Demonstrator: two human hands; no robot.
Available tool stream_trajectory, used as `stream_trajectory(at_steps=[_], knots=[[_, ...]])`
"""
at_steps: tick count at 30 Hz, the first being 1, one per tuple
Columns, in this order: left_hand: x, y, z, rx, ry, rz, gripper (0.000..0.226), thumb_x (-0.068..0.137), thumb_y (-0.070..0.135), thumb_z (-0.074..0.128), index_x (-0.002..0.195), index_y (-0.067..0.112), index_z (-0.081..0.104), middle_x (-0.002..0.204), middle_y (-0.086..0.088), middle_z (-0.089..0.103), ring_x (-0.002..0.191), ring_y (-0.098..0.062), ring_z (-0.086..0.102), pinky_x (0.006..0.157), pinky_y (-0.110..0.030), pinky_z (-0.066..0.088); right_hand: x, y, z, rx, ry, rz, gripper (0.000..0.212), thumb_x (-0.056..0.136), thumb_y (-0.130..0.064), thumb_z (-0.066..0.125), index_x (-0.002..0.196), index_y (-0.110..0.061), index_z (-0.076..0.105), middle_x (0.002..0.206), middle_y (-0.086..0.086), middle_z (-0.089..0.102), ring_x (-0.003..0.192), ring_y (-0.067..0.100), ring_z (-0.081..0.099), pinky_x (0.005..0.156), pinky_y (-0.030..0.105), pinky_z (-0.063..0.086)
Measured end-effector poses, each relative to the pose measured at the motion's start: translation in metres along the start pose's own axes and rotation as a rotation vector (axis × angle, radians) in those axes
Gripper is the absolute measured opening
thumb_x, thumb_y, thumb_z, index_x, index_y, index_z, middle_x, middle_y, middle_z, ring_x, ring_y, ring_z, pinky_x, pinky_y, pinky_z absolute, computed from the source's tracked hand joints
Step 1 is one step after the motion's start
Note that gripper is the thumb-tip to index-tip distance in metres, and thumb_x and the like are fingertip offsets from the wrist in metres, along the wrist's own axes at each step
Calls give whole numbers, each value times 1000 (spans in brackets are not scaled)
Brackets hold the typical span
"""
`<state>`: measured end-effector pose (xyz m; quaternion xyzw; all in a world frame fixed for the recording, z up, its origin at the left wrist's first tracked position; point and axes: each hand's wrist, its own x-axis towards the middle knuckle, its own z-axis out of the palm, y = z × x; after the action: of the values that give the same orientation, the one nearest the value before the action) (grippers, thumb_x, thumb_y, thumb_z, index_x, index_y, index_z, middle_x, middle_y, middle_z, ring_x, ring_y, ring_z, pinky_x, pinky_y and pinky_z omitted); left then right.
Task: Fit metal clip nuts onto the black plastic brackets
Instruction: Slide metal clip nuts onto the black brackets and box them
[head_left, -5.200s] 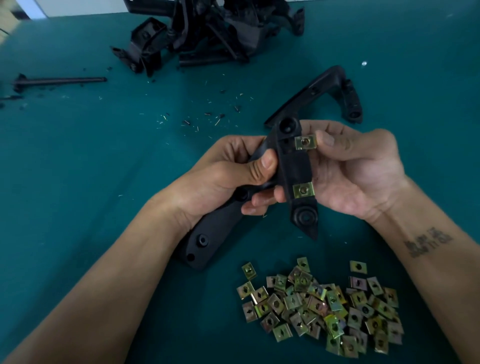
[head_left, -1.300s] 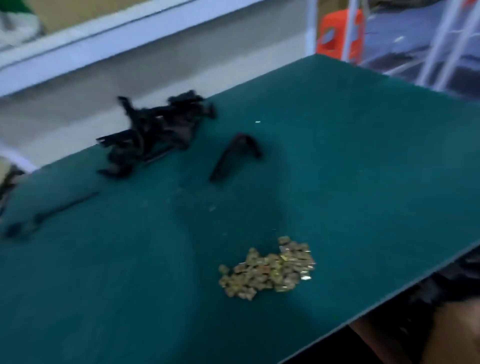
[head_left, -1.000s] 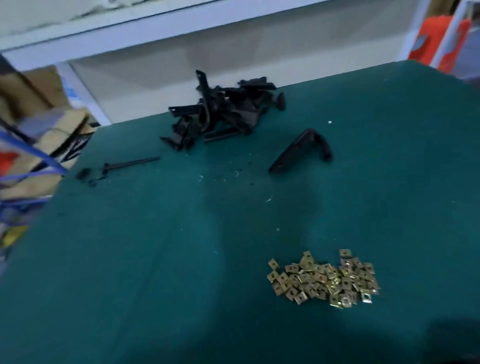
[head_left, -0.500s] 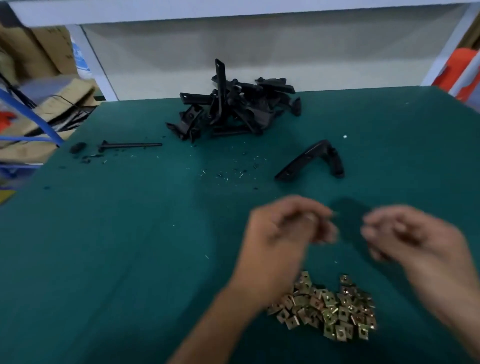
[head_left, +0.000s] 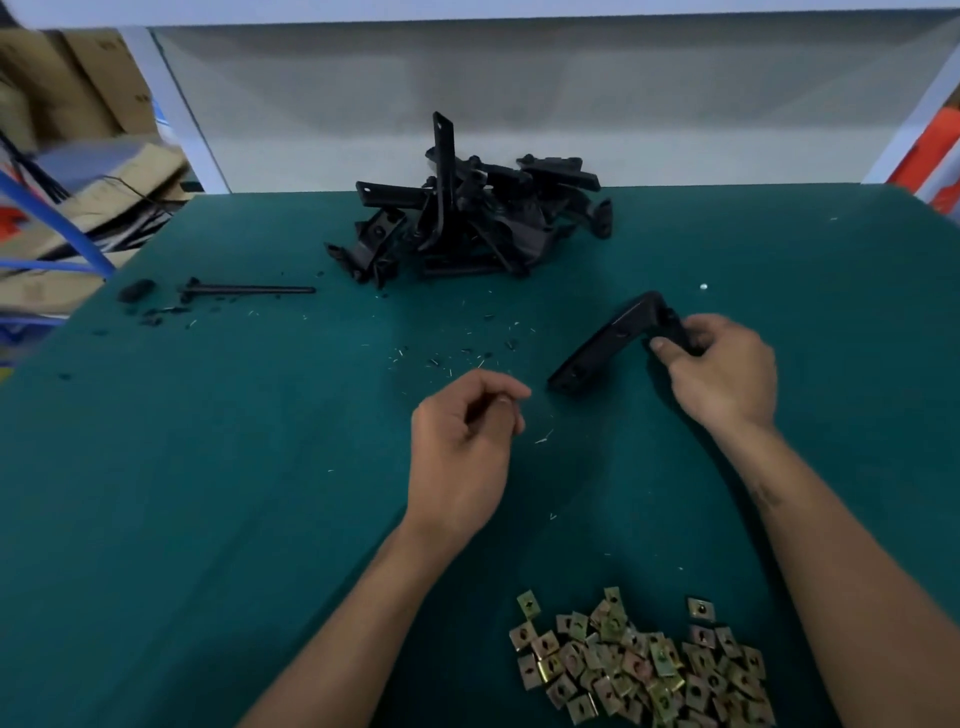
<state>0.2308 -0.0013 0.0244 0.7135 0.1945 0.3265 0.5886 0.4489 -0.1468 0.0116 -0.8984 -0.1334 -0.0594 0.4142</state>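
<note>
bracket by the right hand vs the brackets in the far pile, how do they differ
The single bracket lies alone on the green mat, one end gripped by the right hand; the pile of brackets is a tangled heap near the far edge, untouched, one piece standing upright. All are black plastic.

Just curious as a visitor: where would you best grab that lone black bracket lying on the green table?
Probably at its bent right end, from the right, where the right hand grips the bracket. The long arm stays free for clip nuts.

bracket pile (head_left: 467, 218) at table (head_left: 208, 467) far edge; clip nuts (head_left: 639, 665) near edge; single bracket (head_left: 602, 343) between.
</note>
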Motion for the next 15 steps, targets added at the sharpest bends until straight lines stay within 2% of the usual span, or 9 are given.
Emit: stream_trajectory(at_steps=[2,4,5,7,9,12,15], knots=[[-3,-1,1,45,6,22,26,94,1,52,88,19,70,67,1,63,54,-27,49,47,-37,39,-5,-2,-4,141,17,26,42,86,-39,78,124,-21,69,90,-10,66,90,17,66,80,24,48],[-6,1,3,98,15,74,19,94,7,56,95,20,69,76,7,65,62,-13,56,53,-31,45,-13,-2,-8,286,-19,7,48,88,-35,78,132,-20,66,99,7,71,89,19,66,86,32,55],[-7,2,3,145,17,117,16,94,12,58,101,21,68,87,12,66,76,-8,62,62,-25,49,-19,-3,-11,341,-50,-18,48,89,-32,77,134,-22,65,102,12,73,85,18,65,87,35,57],[-8,2,3,278,16,195,24,94,25,59,118,23,62,113,16,60,111,-8,58,84,-24,50,-36,-6,-14,465,-119,-76,46,92,-23,75,137,-22,63,93,10,75,71,13,63,73,31,57],[-8,0,3,339,-12,217,39,96,38,56,132,23,54,132,14,52,128,-10,48,98,-29,46,-54,-8,-17,617,-180,-129,45,94,-12,72,137,-21,62,79,0,74,61,13,61,61,25,53],[-11,1,1,243,-98,177,53,98,50,53,142,21,47,139,15,52,129,-7,52,97,-30,52,-79,-13,-17,675,-228,-230,43,94,-3,69,131,-24,64,87,-3,76,61,14,61,61,24,53],[-11,5,-2,49,-166,123,58,95,50,59,142,17,50,128,11,66,115,-9,65,90,-29,57,-96,-21,-17,660,-261,-336,39,92,-9,74,128,-19,68,87,-7,77,62,9,61,62,21,50]])
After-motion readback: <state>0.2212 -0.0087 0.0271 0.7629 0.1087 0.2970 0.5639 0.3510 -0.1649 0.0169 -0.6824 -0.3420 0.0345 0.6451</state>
